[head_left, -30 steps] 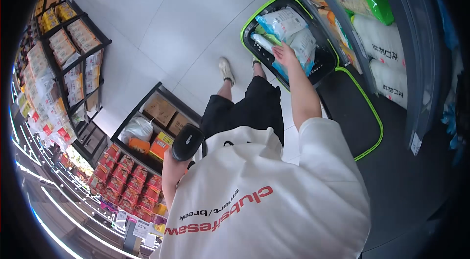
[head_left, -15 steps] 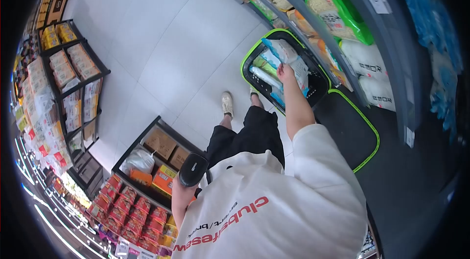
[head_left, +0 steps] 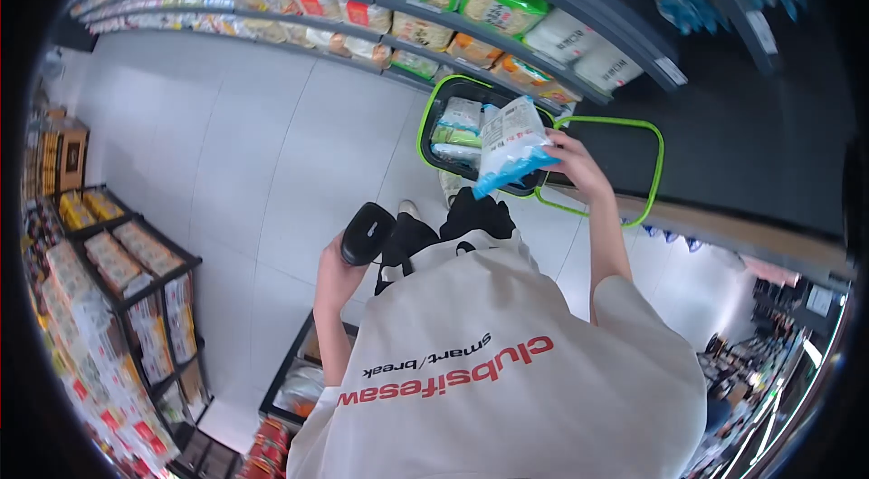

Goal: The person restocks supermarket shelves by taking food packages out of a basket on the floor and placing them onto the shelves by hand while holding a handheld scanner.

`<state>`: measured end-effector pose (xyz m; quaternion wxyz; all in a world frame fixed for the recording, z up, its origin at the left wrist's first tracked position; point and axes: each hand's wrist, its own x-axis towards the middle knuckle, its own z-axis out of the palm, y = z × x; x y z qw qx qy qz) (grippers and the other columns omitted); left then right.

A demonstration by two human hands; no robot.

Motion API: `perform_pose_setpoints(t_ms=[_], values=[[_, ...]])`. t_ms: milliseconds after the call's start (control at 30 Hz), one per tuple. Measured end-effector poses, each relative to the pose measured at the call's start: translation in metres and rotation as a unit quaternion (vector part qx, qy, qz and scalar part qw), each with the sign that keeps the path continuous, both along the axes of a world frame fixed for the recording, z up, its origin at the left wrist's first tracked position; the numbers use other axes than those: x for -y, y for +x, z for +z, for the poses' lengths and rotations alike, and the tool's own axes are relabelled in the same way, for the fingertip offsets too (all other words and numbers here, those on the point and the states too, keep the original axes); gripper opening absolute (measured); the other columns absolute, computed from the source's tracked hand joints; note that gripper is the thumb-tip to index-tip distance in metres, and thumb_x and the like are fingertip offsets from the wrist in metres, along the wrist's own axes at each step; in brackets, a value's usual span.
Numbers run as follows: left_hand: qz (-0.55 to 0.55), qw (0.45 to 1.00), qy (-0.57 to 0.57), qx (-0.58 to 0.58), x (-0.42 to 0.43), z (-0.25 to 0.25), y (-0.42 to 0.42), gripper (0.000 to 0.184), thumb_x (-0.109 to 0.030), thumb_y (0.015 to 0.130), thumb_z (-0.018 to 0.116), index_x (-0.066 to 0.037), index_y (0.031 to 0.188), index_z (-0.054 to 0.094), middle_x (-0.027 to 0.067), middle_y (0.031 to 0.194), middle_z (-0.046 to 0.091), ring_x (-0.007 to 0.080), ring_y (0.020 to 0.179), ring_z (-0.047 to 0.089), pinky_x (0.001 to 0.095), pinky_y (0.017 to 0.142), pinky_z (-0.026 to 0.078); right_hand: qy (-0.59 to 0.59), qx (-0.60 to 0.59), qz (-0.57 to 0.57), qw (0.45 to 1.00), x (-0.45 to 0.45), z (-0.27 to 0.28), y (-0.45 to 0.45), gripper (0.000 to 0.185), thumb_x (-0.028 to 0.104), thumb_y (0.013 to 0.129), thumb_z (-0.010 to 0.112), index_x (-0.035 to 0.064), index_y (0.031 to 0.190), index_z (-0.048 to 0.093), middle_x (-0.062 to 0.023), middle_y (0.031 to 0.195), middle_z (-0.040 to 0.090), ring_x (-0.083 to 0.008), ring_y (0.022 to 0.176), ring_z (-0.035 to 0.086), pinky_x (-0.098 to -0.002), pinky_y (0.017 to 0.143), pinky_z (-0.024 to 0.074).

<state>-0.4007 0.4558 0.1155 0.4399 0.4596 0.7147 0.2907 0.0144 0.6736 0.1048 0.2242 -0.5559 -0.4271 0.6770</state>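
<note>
My right hand point(head_left: 579, 164) grips one edge of a white-and-blue plastic packet point(head_left: 516, 139) with printed text. The packet is tilted above the near right part of a black shopping basket point(head_left: 433, 103) with a bright green rim. More packets point(head_left: 457, 130), white, blue and green, lie inside the basket; the held packet hides part of the inside. The basket's green handle point(head_left: 659, 162) is folded out to the right. At left, my left hand point(head_left: 337, 273) is closed round a black rounded handheld device point(head_left: 367, 233); its underside is hidden.
Shelves of bagged goods point(head_left: 502, 8) curve along the far side, just beyond the basket. A dark shelf surface point(head_left: 724, 135) lies at right. Display racks with packaged food point(head_left: 136, 280) stand at left. My feet point(head_left: 450, 185) are close to the basket, on pale floor tiles point(head_left: 272, 135).
My right hand has lifted the white-and-blue packet from inside the basket and drawn it up and right. My left hand has moved up with the device. The view has turned, showing more shelves.
</note>
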Motion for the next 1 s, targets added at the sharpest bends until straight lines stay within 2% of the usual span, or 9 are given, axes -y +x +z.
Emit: perform_pose_setpoints(t_ms=[33, 167, 267, 400, 467, 533, 700, 933, 1000], values=[[-0.02, 1.0, 0.007, 0.01, -0.006, 0.003, -0.004, 0.036, 0.0, 0.072, 0.069, 0.002, 0.107, 0.064, 0.0209, 0.093, 0.069, 0.0361, 0.089, 0.067, 0.0354, 0.078, 0.051, 0.01, -0.024, -0.016, 1.0, 0.016, 0.022, 0.007, 0.032, 0.014, 0.092, 0.061, -0.0021, 0.12, 0.061, -0.0111, 0.133, 0.05, -0.0207, 0.113, 0.058, -0.0334, 0.092, 0.0527], [-0.108, 0.993, 0.05, 0.003, -0.029, 0.018, -0.002, 0.033, -0.002, 0.072, 0.07, 0.001, 0.104, 0.065, 0.0194, 0.092, 0.069, 0.0369, 0.088, 0.066, 0.0378, 0.076, 0.052, 0.004, -0.106, -0.075, 0.992, 0.067, 0.09, 0.038, 0.013, 0.013, 0.09, 0.061, 0.0049, 0.099, 0.062, 0.0011, 0.09, 0.063, -0.0081, 0.085, 0.061, -0.0252, 0.078, 0.0506], [-0.18, 0.98, 0.084, -0.001, -0.042, 0.038, 0.013, 0.032, -0.006, 0.072, 0.07, 0.0, 0.103, 0.065, 0.0187, 0.091, 0.068, 0.0377, 0.087, 0.065, 0.0392, 0.075, 0.052, 0.041, -0.12, -0.113, 0.985, 0.097, 0.117, 0.048, 0.01, 0.014, 0.089, 0.062, 0.0069, 0.095, 0.06, 0.001, 0.088, 0.062, -0.0068, 0.085, 0.06, -0.0236, 0.075, 0.0492], [-0.263, 0.96, 0.094, 0.024, -0.044, 0.049, 0.035, 0.034, -0.01, 0.07, 0.071, 0.0, 0.102, 0.065, 0.0193, 0.091, 0.068, 0.0392, 0.085, 0.065, 0.0401, 0.074, 0.052, 0.056, -0.092, -0.217, 0.97, 0.13, 0.142, 0.034, 0.009, 0.013, 0.088, 0.062, 0.0072, 0.092, 0.057, 0.0017, 0.083, 0.06, -0.0067, 0.074, 0.058, -0.0201, 0.066, 0.0447], [-0.293, 0.951, 0.099, 0.023, -0.043, 0.058, 0.044, 0.034, -0.01, 0.069, 0.071, 0.0, 0.101, 0.065, 0.0194, 0.09, 0.068, 0.0396, 0.084, 0.065, 0.0406, 0.073, 0.052, 0.064, -0.132, -0.207, 0.967, 0.136, 0.144, 0.035, 0.009, 0.012, 0.085, 0.063, 0.0066, 0.084, 0.056, 0.0016, 0.076, 0.057, -0.0066, 0.068, 0.056, -0.0197, 0.061, 0.0425], [-0.293, 0.949, 0.093, 0.067, -0.036, 0.056, 0.049, 0.037, -0.007, 0.067, 0.071, 0.001, 0.102, 0.065, 0.0202, 0.09, 0.068, 0.0397, 0.084, 0.065, 0.04, 0.073, 0.052, 0.075, -0.187, -0.18, 0.963, 0.142, 0.141, 0.048, 0.01, 0.012, 0.083, 0.063, 0.0067, 0.08, 0.056, 0.0013, 0.073, 0.056, -0.0062, 0.068, 0.056, -0.0199, 0.06, 0.0427], [-0.3, 0.942, 0.09, 0.124, -0.025, 0.07, 0.058, 0.04, -0.004, 0.066, 0.069, 0.002, 0.105, 0.064, 0.0205, 0.09, 0.067, 0.0379, 0.082, 0.066, 0.0378, 0.074, 0.052, 0.077, -0.179, -0.249, 0.949, 0.149, 0.156, 0.049, 0.013, 0.013, 0.079, 0.064, 0.0063, 0.075, 0.053, 0.001, 0.067, 0.052, -0.0067, 0.056, 0.05, -0.0207, 0.051, 0.0346], [-0.322, 0.931, 0.129, 0.114, -0.038, 0.094, 0.083, 0.039, -0.007, 0.065, 0.071, 0.003, 0.102, 0.064, 0.0198, 0.087, 0.066, 0.038, 0.079, 0.064, 0.0371, 0.072, 0.051, 0.067, -0.201, -0.175, 0.961, 0.132, 0.152, 0.076, 0.018, 0.013, 0.076, 0.065, 0.0071, 0.069, 0.05, 0.0009, 0.063, 0.05, -0.0064, 0.055, 0.047, -0.0217, 0.05, 0.0325], [-0.336, 0.927, 0.134, 0.103, -0.046, 0.097, 0.094, 0.038, -0.007, 0.064, 0.072, 0.003, 0.1, 0.064, 0.0197, 0.085, 0.065, 0.0391, 0.077, 0.063, 0.0374, 0.071, 0.051, 0.079, -0.214, -0.21, 0.951, 0.127, 0.153, 0.077, 0.017, 0.012, 0.075, 0.065, 0.0067, 0.068, 0.05, 0.0001, 0.063, 0.05, -0.0073, 0.056, 0.049, -0.0217, 0.05, 0.0337]])
